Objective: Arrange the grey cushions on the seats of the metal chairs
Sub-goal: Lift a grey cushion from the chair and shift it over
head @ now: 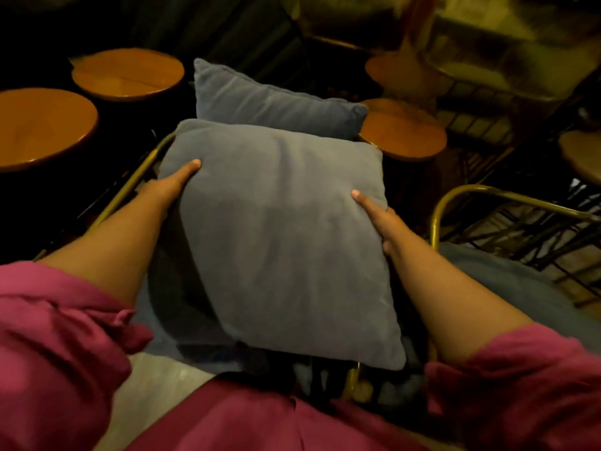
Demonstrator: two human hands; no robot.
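Note:
A square grey cushion (276, 229) fills the middle of the head view, held flat between both hands. My left hand (169, 187) grips its left edge, thumb on top. My right hand (379, 219) grips its right edge, thumb on top too. A second grey cushion (260, 102) stands propped upright just behind it. Under the held cushion lies a metal chair with a gold tubular frame (140, 180), its seat mostly hidden. Another gold-framed metal chair (487, 196) stands to the right, with a grey cushion (507, 278) on its seat.
Round wooden tabletops surround the chairs: two at the left (42, 131) (130, 73), two behind right (403, 135) (387, 68), one at the right edge (582, 157). Dark wire chair frames (487, 102) crowd the back right. Pale floor (153, 385) shows below.

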